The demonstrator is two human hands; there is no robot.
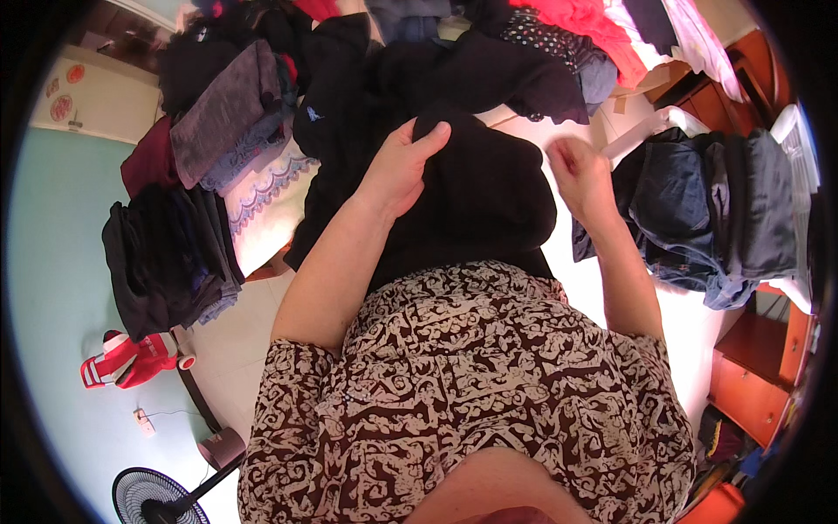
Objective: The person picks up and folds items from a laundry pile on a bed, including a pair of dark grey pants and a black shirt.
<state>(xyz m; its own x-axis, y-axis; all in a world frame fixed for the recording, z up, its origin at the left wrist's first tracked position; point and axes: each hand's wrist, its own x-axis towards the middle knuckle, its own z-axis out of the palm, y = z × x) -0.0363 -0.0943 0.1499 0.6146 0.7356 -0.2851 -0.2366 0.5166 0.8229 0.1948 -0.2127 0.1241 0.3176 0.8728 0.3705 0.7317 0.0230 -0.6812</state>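
Observation:
A black garment (pixel 478 190), partly bunched, lies before me over my lap and the heap of clothes; a small light-blue emblem shows on the black cloth at its upper left. My left hand (pixel 402 164) grips this garment, with the thumb on top and the fingers partly hidden against the cloth. My right hand (pixel 579 170) is raised just to the right of the garment's edge, its fingers curled and slightly blurred. No cloth can be made out in it, and a gap shows between it and the garment.
Ahead lies a heap with red cloth (pixel 589 26) and polka-dot cloth (pixel 540 39). Folded dark clothes (pixel 170 255) are stacked at left, under a folded grey garment (pixel 226 111). Folded jeans (pixel 674 196) stand at right, near wooden drawers (pixel 749 393). A fan (pixel 157 501) is at lower left.

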